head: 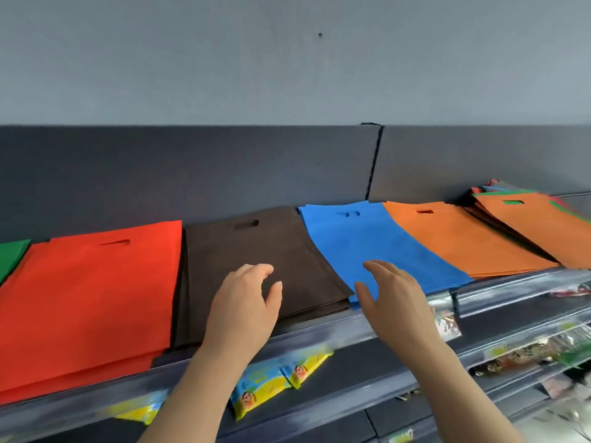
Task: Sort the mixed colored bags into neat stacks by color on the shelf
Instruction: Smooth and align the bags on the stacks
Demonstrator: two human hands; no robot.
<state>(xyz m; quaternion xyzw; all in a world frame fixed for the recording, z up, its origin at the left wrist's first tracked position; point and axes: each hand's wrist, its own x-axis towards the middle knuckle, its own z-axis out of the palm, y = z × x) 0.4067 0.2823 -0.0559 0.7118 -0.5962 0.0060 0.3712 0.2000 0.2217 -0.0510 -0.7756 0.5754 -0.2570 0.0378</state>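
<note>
Flat fabric bags lie in stacks along the top shelf [319, 334]. From left: a green stack [11, 255], a red stack [92, 298], a dark brown stack [256, 251], a blue stack [377, 241] and an orange stack [460, 238]. A mixed pile [537, 219], orange on top with green, red and blue edges showing, sits at the far right. My left hand [246, 305] hovers over the front of the brown stack, fingers relaxed and holding nothing. My right hand [393, 295] is spread over the front corner of the blue stack, holding nothing.
A dark back panel [192, 174] rises behind the bags, with a grey wall above. Lower shelves hold yellow and blue snack packets [271, 382] and other wrapped goods [527, 350] at the right. Clear price rails [511, 289] edge the shelves.
</note>
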